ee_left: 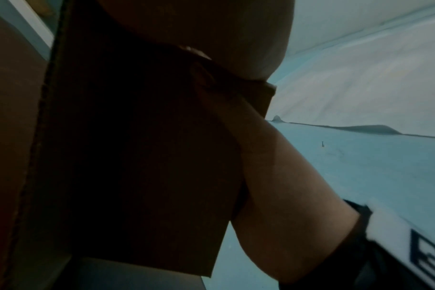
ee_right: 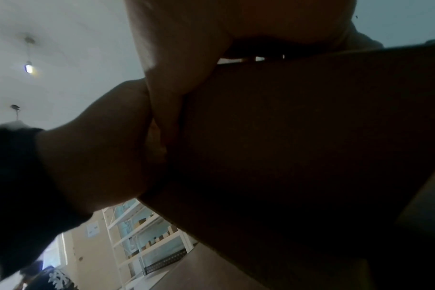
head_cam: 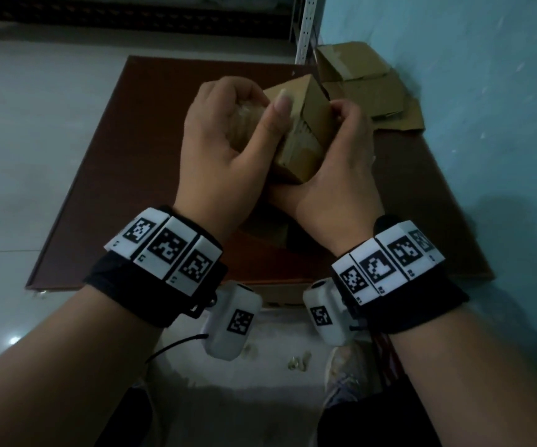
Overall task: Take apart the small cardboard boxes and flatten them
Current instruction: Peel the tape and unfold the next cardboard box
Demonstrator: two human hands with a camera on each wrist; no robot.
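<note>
Though half-hidden, box (head_cam: 306, 124) in both hands (head_cam: 225, 133)

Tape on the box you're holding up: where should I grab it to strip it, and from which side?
Judging by the head view, pinch the loose clear tape bunched at the box's left end, coming from the left with the left hand, while the right hand cradles the box.
</note>
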